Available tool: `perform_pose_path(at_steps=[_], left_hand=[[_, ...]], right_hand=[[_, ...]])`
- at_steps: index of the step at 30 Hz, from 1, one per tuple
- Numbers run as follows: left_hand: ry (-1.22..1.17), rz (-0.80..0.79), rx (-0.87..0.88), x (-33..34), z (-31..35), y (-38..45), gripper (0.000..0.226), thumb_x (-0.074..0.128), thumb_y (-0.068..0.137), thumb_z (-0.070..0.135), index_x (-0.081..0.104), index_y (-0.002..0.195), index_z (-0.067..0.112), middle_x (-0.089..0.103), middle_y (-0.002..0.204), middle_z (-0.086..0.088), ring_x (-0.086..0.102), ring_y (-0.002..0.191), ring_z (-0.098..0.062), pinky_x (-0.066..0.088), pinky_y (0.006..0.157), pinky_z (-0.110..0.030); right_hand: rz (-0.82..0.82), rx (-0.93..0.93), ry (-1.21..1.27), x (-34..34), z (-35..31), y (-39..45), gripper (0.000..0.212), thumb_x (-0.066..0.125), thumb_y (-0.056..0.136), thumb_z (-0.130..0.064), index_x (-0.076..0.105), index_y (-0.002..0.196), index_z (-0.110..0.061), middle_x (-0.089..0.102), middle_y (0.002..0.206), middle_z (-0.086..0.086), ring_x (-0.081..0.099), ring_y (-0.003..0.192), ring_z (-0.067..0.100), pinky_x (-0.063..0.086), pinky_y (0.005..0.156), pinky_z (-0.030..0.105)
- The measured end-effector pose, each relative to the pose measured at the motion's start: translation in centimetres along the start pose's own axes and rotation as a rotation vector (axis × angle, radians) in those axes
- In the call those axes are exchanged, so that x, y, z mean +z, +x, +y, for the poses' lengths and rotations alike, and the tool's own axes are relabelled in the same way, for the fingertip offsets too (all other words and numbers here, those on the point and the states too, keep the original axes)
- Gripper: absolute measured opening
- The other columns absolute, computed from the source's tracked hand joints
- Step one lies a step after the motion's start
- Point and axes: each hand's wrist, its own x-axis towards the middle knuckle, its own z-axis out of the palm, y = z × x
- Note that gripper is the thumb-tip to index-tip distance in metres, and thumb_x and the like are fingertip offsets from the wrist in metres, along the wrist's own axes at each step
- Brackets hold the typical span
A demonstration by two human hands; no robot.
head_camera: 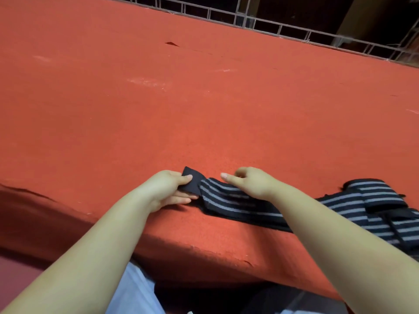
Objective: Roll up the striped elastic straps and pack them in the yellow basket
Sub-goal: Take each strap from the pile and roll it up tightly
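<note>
A black strap with grey stripes [229, 201] lies flat along the near edge of the red table [158, 105]. My left hand [169, 189] pinches its plain black end tab between thumb and fingers. My right hand [250, 182] rests on top of the strap just right of the tab, thumb pointing left, fingers curled loosely. More striped straps [374, 205] lie bunched in a heap at the right edge, partly hidden behind my right forearm. The yellow basket is out of view.
A metal wire rack or fence [283, 26] runs along the table's far edge at top right. A small tear [171, 43] marks the red felt far back. My lap in light clothing [133, 291] shows below the near edge.
</note>
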Motion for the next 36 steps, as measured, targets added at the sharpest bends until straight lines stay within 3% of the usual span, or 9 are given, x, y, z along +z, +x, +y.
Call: perform_pose_path(at_steps=[3,5,8,13,16,21,30,34,36], left_hand=[[0.011,0.025,0.011,-0.2,0.3,-0.1,0.02,0.047,0.098,0.019,0.063,0.101,0.007,0.071,0.085,-0.009,0.071,0.065,-0.016,0.053,0.05,-0.021],[0.161,0.125,0.037,-0.5,0.3,0.1,0.017,0.053,0.095,0.02,0.064,0.093,0.007,0.07,0.084,-0.008,0.068,0.066,-0.014,0.054,0.05,-0.019],[0.331,0.231,0.04,-0.8,0.0,0.7,0.014,0.066,0.086,0.018,0.066,0.077,0.007,0.064,0.063,-0.004,0.06,0.054,-0.008,0.051,0.051,-0.016],[0.329,0.234,-0.009,-1.0,-0.2,1.3,0.021,0.072,0.081,0.018,0.068,0.09,-0.001,0.066,0.075,-0.008,0.063,0.057,-0.011,0.053,0.049,-0.016],[0.305,0.218,-0.024,-1.2,-0.2,1.4,0.017,0.066,0.086,0.015,0.067,0.091,-0.001,0.066,0.069,-0.007,0.062,0.048,-0.006,0.053,0.048,-0.015],[0.407,0.289,0.025,-1.8,-0.5,1.5,0.02,0.075,0.077,0.011,0.063,0.063,0.003,0.059,0.047,-0.003,0.055,0.042,-0.009,0.049,0.046,-0.014],[0.464,0.306,0.027,-1.8,-0.8,1.7,0.022,0.076,0.075,0.012,0.061,0.061,0.005,0.061,0.059,-0.009,0.055,0.049,-0.015,0.049,0.05,-0.018],[0.719,0.4,0.077,-1.3,-0.8,1.7,0.024,0.076,0.074,0.019,0.061,0.057,0.01,0.067,0.064,-0.009,0.064,0.063,-0.023,0.05,0.068,-0.028],[0.88,0.452,0.093,-0.8,-0.7,1.5,0.024,0.076,0.075,0.024,0.06,0.061,0.012,0.068,0.072,-0.009,0.066,0.076,-0.025,0.047,0.068,-0.027]], right_hand=[[0.037,-0.056,0.022,2.2,-2.2,0.9,0.049,0.045,0.088,-0.063,0.055,0.084,-0.016,0.058,0.087,0.003,0.053,0.085,0.023,0.037,0.073,0.03],[0.057,-0.064,-0.02,3.0,-2.5,1.4,0.045,0.048,0.089,-0.059,0.051,0.071,-0.018,0.056,0.077,0.002,0.051,0.079,0.024,0.035,0.067,0.03],[0.031,-0.037,0.05,3.0,-2.0,1.9,0.043,0.057,0.086,-0.054,0.055,0.071,-0.014,0.055,0.068,0.0,0.053,0.071,0.021,0.037,0.065,0.03],[-0.02,-0.016,0.181,2.5,-1.5,2.4,0.037,0.064,0.085,-0.047,0.055,0.066,-0.017,0.054,0.058,-0.005,0.047,0.053,0.009,0.037,0.054,0.024],[-0.03,-0.01,0.197,2.7,-1.4,2.6,0.035,0.065,0.085,-0.046,0.058,0.072,-0.015,0.056,0.062,-0.002,0.048,0.056,0.011,0.038,0.058,0.025],[-0.058,0.018,0.203,3.2,-1.3,2.9,0.039,0.065,0.082,-0.051,0.055,0.066,-0.017,0.052,0.058,-0.003,0.046,0.054,0.011,0.037,0.059,0.027],[-0.051,0.041,0.208,3.5,-1.2,3.1,0.041,0.066,0.081,-0.053,0.056,0.068,-0.015,0.051,0.059,-0.001,0.047,0.058,0.015,0.038,0.061,0.028],[-0.024,0.057,0.161,3.8,-1.3,3.0,0.047,0.063,0.081,-0.057,0.068,0.082,-0.01,0.064,0.074,0.003,0.061,0.076,0.022,0.048,0.077,0.033],[0.0,0.059,0.134,4.0,-1.4,2.9,0.051,0.061,0.081,-0.058,0.068,0.089,-0.008,0.066,0.081,0.005,0.064,0.085,0.025,0.047,0.079,0.035]])
